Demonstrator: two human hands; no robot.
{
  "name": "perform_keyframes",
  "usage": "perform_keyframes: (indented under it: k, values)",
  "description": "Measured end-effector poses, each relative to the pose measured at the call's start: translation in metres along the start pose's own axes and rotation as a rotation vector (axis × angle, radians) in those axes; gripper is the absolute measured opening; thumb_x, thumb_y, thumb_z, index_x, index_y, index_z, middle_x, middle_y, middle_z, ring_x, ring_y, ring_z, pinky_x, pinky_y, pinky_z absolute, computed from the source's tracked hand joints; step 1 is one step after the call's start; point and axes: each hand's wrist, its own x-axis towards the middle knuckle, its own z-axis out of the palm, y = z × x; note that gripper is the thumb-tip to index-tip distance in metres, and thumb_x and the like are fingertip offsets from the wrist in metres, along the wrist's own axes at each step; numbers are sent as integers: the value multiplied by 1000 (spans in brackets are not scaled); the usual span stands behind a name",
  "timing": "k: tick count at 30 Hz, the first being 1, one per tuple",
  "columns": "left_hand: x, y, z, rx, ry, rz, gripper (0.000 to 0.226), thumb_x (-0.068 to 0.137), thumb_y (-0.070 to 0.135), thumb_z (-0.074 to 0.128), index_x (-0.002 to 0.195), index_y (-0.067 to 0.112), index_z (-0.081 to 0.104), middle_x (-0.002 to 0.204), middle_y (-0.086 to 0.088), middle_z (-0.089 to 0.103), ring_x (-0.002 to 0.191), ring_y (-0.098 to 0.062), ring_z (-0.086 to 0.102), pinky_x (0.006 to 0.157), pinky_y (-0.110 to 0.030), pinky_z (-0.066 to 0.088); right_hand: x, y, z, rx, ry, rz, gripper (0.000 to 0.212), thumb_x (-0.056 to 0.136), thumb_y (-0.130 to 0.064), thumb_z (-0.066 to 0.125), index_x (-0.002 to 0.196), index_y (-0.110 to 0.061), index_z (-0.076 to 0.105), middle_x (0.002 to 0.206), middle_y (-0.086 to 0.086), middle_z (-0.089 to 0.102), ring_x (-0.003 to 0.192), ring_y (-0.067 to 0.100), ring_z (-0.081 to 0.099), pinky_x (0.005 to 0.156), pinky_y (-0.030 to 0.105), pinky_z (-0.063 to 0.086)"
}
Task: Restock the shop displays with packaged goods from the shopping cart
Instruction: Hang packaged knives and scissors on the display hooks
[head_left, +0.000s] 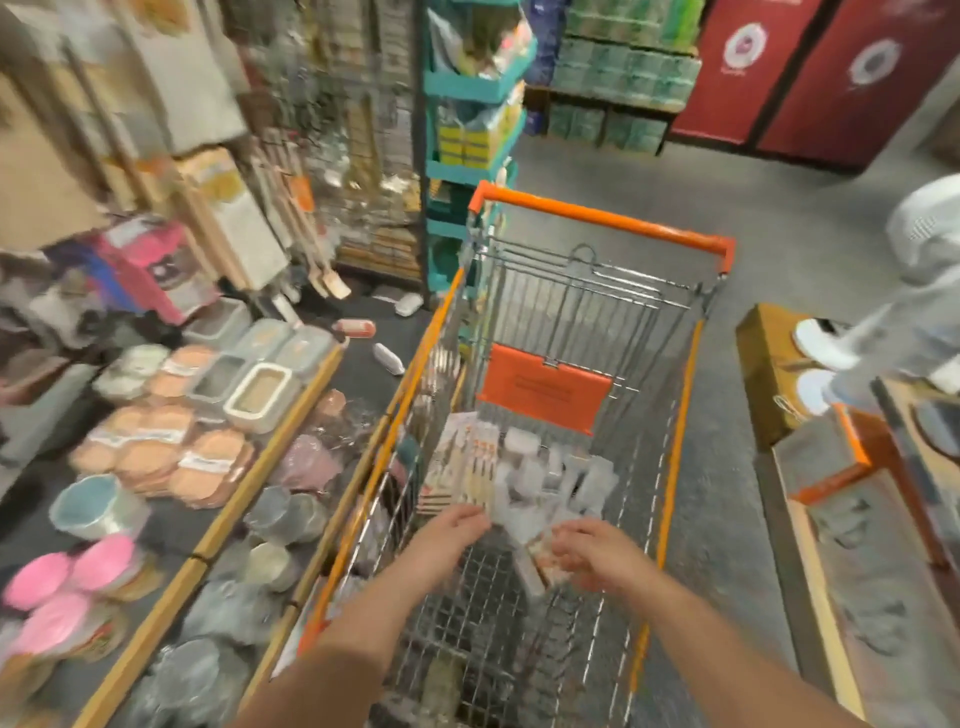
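An orange-framed wire shopping cart (680, 415) stands in front of me. Inside it lie several packaged goods: carded utensil packs (460, 462) on the left and clear plastic packs (561, 478) in the middle. Both my arms reach into the cart. My left hand (449, 535) rests at the near edge of the carded packs, fingers bent over them. My right hand (597, 556) grips a small flat pack (545, 564) with an orange print. The frame is blurred, so the left hand's hold is unclear.
A low display shelf (244, 499) on the left carries containers, orange pads, pink lids and mugs. Hanging wooden utensils and a teal rack (467, 88) stand behind it. Boxes (769, 374) and another person's feet (826, 348) are on the right.
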Motion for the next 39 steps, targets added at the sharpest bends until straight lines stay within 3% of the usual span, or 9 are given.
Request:
perform_keyframes:
  k: [5, 8, 12, 17, 20, 23, 30, 35, 39]
  values:
    - [88, -11, -14, -206, 4, -219, 27, 101, 33, 51, 124, 20, 60, 132, -3, 58, 125, -28, 53, 110, -37, 37, 69, -25, -9, 177, 98, 120, 11, 96, -18, 59, 103, -11, 64, 92, 7, 64, 73, 16, 58, 64, 29, 45]
    - [135, -33, -18, -267, 97, -293, 36, 103, 26, 49, 135, 10, 55, 134, -9, 58, 128, -31, 50, 105, -38, 38, 120, -36, 6, 207, 103, 131, 8, 98, -18, 58, 93, -15, 63, 87, 7, 63, 72, 16, 57, 59, 24, 45]
    - [178, -105, -1, -306, 225, -438, 60, 85, 70, 55, 123, 24, 61, 125, -3, 62, 116, -25, 58, 102, -41, 45, 197, -24, 41, 161, 87, 111, 8, 93, -24, 64, 87, -20, 66, 88, 3, 66, 77, 16, 61, 66, 28, 48]
    - [190, -129, 26, -631, 342, -524, 7, 100, 17, 54, 105, 12, 54, 99, 0, 56, 99, -15, 52, 98, -37, 36, 289, -11, 92, 86, 117, 108, 20, 90, -26, 68, 82, -8, 70, 77, 5, 67, 70, 16, 61, 66, 26, 48]
    - [191, -155, 34, -584, 364, -586, 19, 96, 34, 62, 107, 19, 59, 106, -8, 64, 102, -21, 60, 95, -40, 41, 325, -8, 119, 91, 170, 80, 34, 85, -29, 74, 60, -15, 55, 59, 1, 56, 51, 8, 52, 55, 24, 40]
    - [188, -170, 37, -571, 348, -639, 43, 96, 41, 59, 133, 22, 50, 129, -1, 57, 122, -21, 54, 107, -44, 42, 346, -2, 134, -14, 215, 96, 31, 82, -37, 75, 84, -11, 58, 78, 2, 65, 76, 18, 63, 70, 29, 48]
    - [193, -176, 29, -628, 337, -570, 8, 97, 40, 56, 104, 37, 56, 125, 2, 60, 116, -18, 57, 103, -40, 44, 339, 16, 103, -50, 195, 56, 25, 87, -24, 71, 69, -19, 54, 63, 2, 62, 52, 15, 58, 52, 26, 46]
    - [207, -157, 23, -743, 321, -388, 51, 82, 44, 69, 124, 18, 58, 123, -13, 64, 103, -22, 64, 81, -36, 50, 284, 40, 71, 215, -208, 162, 19, 87, -10, 71, 101, 0, 64, 87, 8, 70, 68, 13, 66, 55, 25, 52]
    - [211, -156, 20, -732, 208, -362, 61, 66, 37, 77, 119, 10, 65, 112, -12, 73, 103, -36, 68, 94, -55, 52, 249, 59, 70, 137, -471, 201, 12, 87, -1, 68, 83, -11, 64, 74, -4, 71, 66, 13, 67, 60, 25, 55]
